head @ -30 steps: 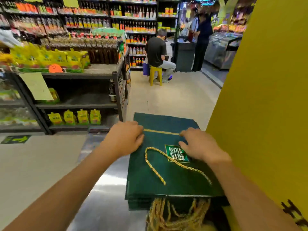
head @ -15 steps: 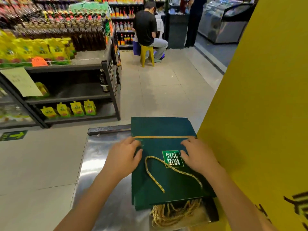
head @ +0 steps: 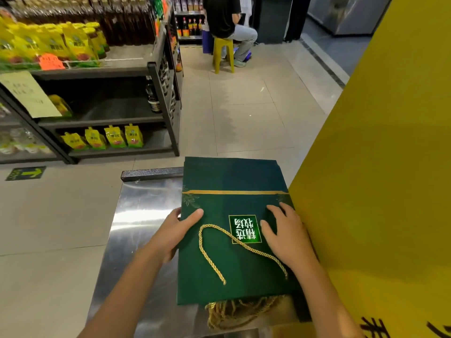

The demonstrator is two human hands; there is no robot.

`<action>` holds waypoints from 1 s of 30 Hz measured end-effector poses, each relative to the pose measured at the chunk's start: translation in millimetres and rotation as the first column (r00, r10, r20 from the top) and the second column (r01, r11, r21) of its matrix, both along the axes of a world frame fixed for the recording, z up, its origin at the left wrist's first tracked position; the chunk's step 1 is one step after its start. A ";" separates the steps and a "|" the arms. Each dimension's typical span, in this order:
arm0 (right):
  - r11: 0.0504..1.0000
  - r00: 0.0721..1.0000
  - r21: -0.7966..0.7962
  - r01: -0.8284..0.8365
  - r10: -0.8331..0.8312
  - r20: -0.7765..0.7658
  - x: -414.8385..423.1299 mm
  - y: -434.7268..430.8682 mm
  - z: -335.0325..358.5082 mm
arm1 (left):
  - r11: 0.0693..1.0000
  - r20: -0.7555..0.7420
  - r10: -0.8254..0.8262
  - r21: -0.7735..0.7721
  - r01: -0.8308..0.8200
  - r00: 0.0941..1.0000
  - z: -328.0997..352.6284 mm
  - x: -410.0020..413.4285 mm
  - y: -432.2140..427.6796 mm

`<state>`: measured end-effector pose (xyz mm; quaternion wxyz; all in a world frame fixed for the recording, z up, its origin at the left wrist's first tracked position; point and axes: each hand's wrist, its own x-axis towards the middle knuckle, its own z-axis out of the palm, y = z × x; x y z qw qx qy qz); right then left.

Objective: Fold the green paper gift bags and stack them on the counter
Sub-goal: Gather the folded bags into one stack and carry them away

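Left hand (head: 174, 234) pinches the top green paper gift bag (head: 244, 276) at its left edge, thumb on top, fingers tucked under. Right hand (head: 285, 232) lies flat, fingers spread, pressing the bag's right side by the yellow panel (head: 378, 167). Bag tops the stack (head: 302, 309) at the steel desk's (head: 141, 215) right edge. Its long axis runs away from the person, far end past the desk's far edge. Likely squaring up; both hands equally near.

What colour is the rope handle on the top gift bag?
Gold: the rope handle shows best in head view.
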<state>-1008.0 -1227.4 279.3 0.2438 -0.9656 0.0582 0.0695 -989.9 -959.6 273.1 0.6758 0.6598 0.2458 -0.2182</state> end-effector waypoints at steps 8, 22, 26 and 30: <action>1.000 0.999 -0.012 0.026 -0.025 0.031 -1.3 -4.1 -3.0 | 0.967 -0.042 0.046 -0.249 -0.055 0.998 -20.1 -5.8 2.9; 0.847 0.973 0.479 0.231 -0.214 -0.091 13.4 -19.7 2.2 | 0.959 -0.016 0.078 -0.271 -0.080 0.997 -66.2 -12.4 15.4; 0.758 0.964 0.595 0.267 -0.202 -0.175 13.8 -21.4 5.9 | 0.958 -0.018 0.079 -0.277 -0.080 0.997 -65.1 -13.8 16.8; 0.719 0.955 0.630 0.294 -0.188 -0.230 13.5 -22.1 7.5 | 0.935 -0.013 0.114 -0.336 -0.112 0.993 -65.6 -15.8 20.3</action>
